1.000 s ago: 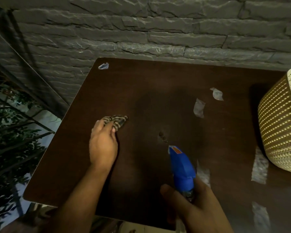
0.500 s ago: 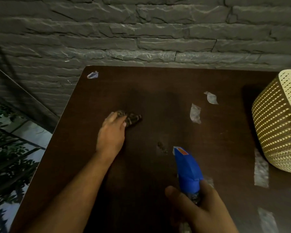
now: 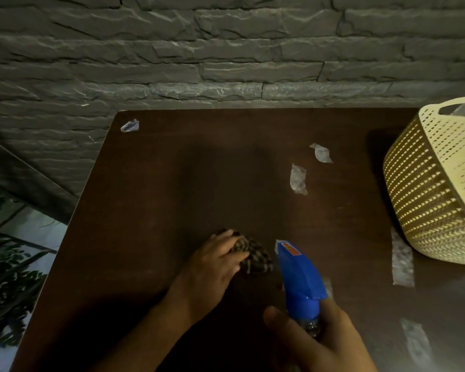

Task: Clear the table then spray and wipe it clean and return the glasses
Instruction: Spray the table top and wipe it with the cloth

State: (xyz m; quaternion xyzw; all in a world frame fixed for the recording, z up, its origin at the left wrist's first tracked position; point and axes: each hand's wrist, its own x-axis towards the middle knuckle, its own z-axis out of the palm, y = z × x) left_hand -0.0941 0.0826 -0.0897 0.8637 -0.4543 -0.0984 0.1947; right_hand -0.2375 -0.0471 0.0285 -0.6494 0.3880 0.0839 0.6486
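Head view, left hand fingers pressing crumpled, seemingly checked cloth, right hand gripping blue spray bottle

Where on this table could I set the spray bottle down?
Bare wood lies between the wall-side edge of the table and the cloth, left of the scraps. The right side is crowded: basket and scraps.

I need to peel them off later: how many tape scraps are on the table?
6: far-left corner, two mid-table, near basket, near-right edge, one partly behind sprayer.
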